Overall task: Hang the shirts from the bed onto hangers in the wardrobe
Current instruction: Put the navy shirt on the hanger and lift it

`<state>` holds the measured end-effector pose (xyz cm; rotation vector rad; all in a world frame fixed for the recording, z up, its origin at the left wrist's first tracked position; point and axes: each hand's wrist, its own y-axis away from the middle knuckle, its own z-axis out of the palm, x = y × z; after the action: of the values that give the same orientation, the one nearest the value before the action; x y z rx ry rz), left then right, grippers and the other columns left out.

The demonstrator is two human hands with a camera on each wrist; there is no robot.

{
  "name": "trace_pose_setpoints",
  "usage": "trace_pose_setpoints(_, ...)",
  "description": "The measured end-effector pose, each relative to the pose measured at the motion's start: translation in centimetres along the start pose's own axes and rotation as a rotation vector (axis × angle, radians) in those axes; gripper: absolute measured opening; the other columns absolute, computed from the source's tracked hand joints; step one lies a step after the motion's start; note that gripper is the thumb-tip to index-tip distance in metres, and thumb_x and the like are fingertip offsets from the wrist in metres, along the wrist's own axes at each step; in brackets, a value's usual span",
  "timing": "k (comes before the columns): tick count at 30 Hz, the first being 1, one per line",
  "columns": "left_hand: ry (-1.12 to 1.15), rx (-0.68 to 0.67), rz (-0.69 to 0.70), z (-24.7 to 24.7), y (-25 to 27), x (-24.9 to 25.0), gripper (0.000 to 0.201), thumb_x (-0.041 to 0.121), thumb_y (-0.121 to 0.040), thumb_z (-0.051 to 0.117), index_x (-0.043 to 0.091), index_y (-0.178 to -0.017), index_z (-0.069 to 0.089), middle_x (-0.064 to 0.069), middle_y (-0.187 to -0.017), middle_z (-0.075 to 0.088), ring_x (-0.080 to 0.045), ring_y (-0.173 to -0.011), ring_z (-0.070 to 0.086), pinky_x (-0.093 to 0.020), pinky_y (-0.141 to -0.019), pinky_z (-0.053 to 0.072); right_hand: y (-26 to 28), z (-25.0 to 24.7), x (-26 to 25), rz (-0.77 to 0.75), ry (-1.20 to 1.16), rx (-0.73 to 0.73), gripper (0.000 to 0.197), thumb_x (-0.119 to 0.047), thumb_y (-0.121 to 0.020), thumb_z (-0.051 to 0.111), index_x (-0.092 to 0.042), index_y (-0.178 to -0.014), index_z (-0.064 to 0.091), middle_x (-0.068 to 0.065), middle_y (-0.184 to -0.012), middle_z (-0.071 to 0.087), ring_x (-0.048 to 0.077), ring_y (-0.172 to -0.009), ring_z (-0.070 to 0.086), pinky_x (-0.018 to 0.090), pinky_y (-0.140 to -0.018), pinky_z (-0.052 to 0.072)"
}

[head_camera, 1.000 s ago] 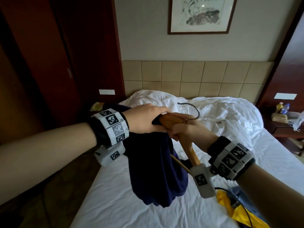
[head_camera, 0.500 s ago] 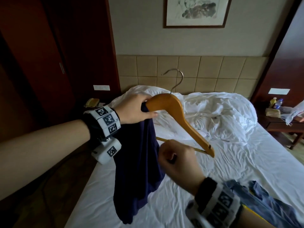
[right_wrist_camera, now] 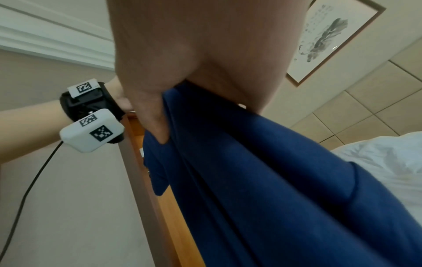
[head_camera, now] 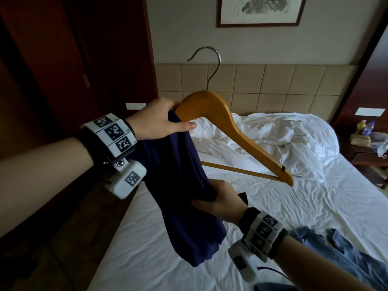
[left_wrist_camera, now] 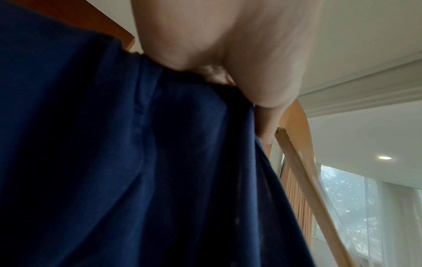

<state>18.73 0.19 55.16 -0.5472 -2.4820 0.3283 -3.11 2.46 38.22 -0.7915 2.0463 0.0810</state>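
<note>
A hotel-style bedroom: a bed (head_camera: 315, 206) with rumpled white sheets stands against a tan padded headboard (head_camera: 273, 85), a framed ink painting (head_camera: 259, 10) hangs above, dark wood wardrobe doors (head_camera: 63, 59) stand left, and a nightstand (head_camera: 367, 152) carries bottles.

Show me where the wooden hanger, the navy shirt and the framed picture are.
wooden hanger (head_camera: 212, 108): head view, on its broad wooden shoulder below the hook.
navy shirt (head_camera: 174, 175): head view, on the hanging cloth between the hands.
framed picture (head_camera: 260, 9): head view, on the print.
</note>
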Motion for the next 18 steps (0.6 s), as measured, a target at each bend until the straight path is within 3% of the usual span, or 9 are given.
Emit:
trace_pose_setpoints(3, 0.010, -0.039, 0.012, -0.9, 0.8, -0.8, 0.067, 0.067, -0.073, 0.066, 0.003, -0.094, 0.066, -0.013, -0.090, 0.071, -0.024, -0.085, 0.068, -0.053, -0.087, 0.050, 0.5, 0.0, 0.1, -0.079, 0.055, -0.070, 0.016, -0.033, -0.081, 0.074, -0.027, -0.077, 0.060, -0.017, -0.072, 0.060, 0.002, -0.069, 0.058, 0.016, -0.062, 0.039)
trace_pose_setpoints(5, 0.027, -0.058, 0.015, -1.4, 1.3, -1.3, 0.060, 0.063, -0.075, 0.067, 0.006, -0.095, 0.067, -0.010, -0.092, 0.072, -0.022, -0.088, 0.069, -0.052, -0.089, 0.051, 0.8, -0.1, 0.9, -0.185, 0.175, -0.068, 0.021, -0.041, -0.080, 0.068, -0.021, -0.081, 0.065, -0.010, -0.080, 0.056, 0.009, -0.078, 0.055, 0.023, -0.069, 0.039)
trace_pose_setpoints(8, 0.052, -0.068, 0.001, -1.8, 1.9, -2.3, 0.046, 0.059, -0.077, 0.071, 0.018, -0.098, 0.069, 0.003, -0.094, 0.073, -0.010, -0.093, 0.068, -0.041, -0.092, 0.052, 1.8, -0.6, 2.8, -0.187, 0.230, -0.018, 0.024, -0.040, -0.076, 0.066, -0.019, -0.088, 0.069, -0.002, -0.095, 0.058, 0.015, -0.091, 0.055, 0.033, -0.078, 0.046)
trace_pose_setpoints(10, 0.055, -0.052, -0.034, -1.8, 2.5, -3.0, 0.035, 0.058, -0.077, 0.075, 0.027, -0.092, 0.069, 0.013, -0.091, 0.072, -0.001, -0.090, 0.066, -0.031, -0.088, 0.049, 2.9, -0.8, 3.8, -0.129, 0.178, 0.043, 0.029, -0.032, -0.076, 0.067, -0.023, -0.104, 0.068, -0.004, -0.102, 0.061, 0.014, -0.095, 0.060, 0.038, -0.079, 0.052)
trace_pose_setpoints(12, 0.067, -0.021, -0.070, -1.7, 3.1, -4.0, 0.032, 0.059, -0.074, 0.076, 0.030, -0.084, 0.068, 0.018, -0.084, 0.071, 0.001, -0.085, 0.065, -0.025, -0.083, 0.044, 4.0, -1.0, 4.2, -0.100, 0.114, 0.073, 0.035, -0.023, -0.077, 0.067, -0.023, -0.113, 0.064, -0.009, -0.102, 0.062, 0.010, -0.092, 0.062, 0.032, -0.077, 0.055)
trace_pose_setpoints(14, 0.097, 0.007, -0.118, -1.6, 3.7, -5.1, 0.040, 0.063, -0.068, 0.072, 0.026, -0.082, 0.071, 0.015, -0.081, 0.071, -0.001, -0.083, 0.065, -0.026, -0.083, 0.044, 4.9, -1.3, 4.6, -0.127, 0.118, 0.104, 0.033, -0.016, -0.079, 0.067, -0.021, -0.111, 0.061, -0.013, -0.100, 0.061, 0.004, -0.090, 0.061, 0.020, -0.077, 0.051)
trace_pose_setpoints(16, 0.130, 0.026, -0.182, -1.8, 4.3, -6.5, 0.041, 0.067, -0.063, 0.072, 0.027, -0.073, 0.070, 0.011, -0.073, 0.069, -0.003, -0.076, 0.065, -0.028, -0.080, 0.044, 5.9, -2.2, 4.9, -0.154, 0.233, 0.109, 0.033, -0.021, -0.081, 0.064, -0.023, -0.113, 0.057, -0.014, -0.102, 0.059, 0.003, -0.090, 0.058, 0.023, -0.081, 0.049)
trace_pose_setpoints(18, 0.137, 0.026, -0.242, -1.8, 5.0, -7.8, 0.036, 0.061, -0.064, 0.074, 0.028, -0.059, 0.063, 0.009, -0.063, 0.062, -0.008, -0.069, 0.062, -0.032, -0.077, 0.043, 6.9, -3.4, 5.3, -0.207, 0.439, 0.075, 0.039, -0.025, -0.081, 0.062, -0.023, -0.119, 0.054, -0.010, -0.108, 0.061, 0.011, -0.095, 0.058, 0.029, -0.086, 0.048)
